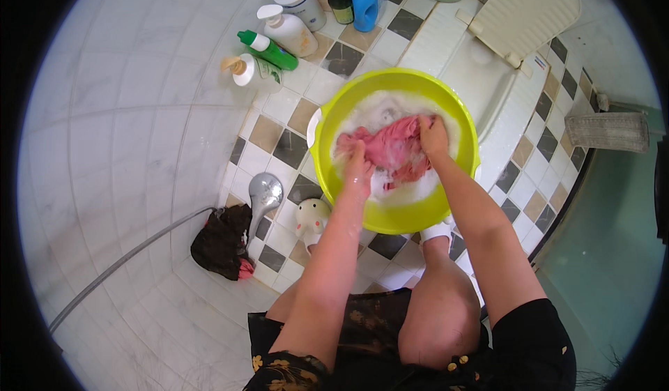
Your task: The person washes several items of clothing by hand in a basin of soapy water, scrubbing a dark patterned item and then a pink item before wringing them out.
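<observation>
A lime-green basin (331, 123) full of white suds stands on the tiled floor in front of my knees. A wet pink cloth (394, 148) lies bunched in the soapy water. My left hand (358, 168) grips the cloth's near left part. My right hand (433, 136) is closed on its upper right end. Both forearms reach down into the basin from the lower edge.
Several soap and detergent bottles stand at the back, among them a green one (268, 49) lying down and a blue one (368, 1). A shower head (265, 192) with its hose, a dark crumpled garment (221, 241) and a squat toilet (488, 63) surround the basin.
</observation>
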`<state>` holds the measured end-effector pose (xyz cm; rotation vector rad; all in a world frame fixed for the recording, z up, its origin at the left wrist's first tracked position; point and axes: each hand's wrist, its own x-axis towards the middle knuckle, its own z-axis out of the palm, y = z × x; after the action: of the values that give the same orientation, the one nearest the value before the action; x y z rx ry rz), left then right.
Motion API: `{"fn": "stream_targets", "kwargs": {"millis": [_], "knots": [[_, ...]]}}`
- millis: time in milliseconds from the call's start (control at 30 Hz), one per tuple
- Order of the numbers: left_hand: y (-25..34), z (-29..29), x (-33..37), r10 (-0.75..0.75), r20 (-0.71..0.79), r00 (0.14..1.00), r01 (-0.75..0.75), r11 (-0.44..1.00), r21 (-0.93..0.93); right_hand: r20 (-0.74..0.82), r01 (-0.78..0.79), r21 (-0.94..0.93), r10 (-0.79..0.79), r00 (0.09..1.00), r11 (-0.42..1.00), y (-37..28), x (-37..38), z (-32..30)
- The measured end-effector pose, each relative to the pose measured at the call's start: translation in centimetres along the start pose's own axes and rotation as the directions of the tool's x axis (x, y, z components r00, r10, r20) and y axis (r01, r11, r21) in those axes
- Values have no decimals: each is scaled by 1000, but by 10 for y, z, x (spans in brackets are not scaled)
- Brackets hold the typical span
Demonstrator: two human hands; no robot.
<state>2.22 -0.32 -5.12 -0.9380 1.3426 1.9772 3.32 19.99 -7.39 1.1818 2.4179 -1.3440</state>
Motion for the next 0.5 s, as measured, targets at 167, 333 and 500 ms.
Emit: {"fn": "stream_targets", "kwargs": {"millis": [167, 333, 500], "knots": [[35, 36, -44, -182, 295, 938, 231, 963, -140, 373, 158, 118, -191, 908, 980, -50, -86, -12], [14, -10, 13, -227, 556, 800, 541, 674, -503, 492, 624, 122, -593, 637, 772, -117, -173, -38], [-30, -12, 13, -218, 420, 881, 352, 895, -275, 381, 443, -152, -361, 851, 884, -83, -113, -8]]}}
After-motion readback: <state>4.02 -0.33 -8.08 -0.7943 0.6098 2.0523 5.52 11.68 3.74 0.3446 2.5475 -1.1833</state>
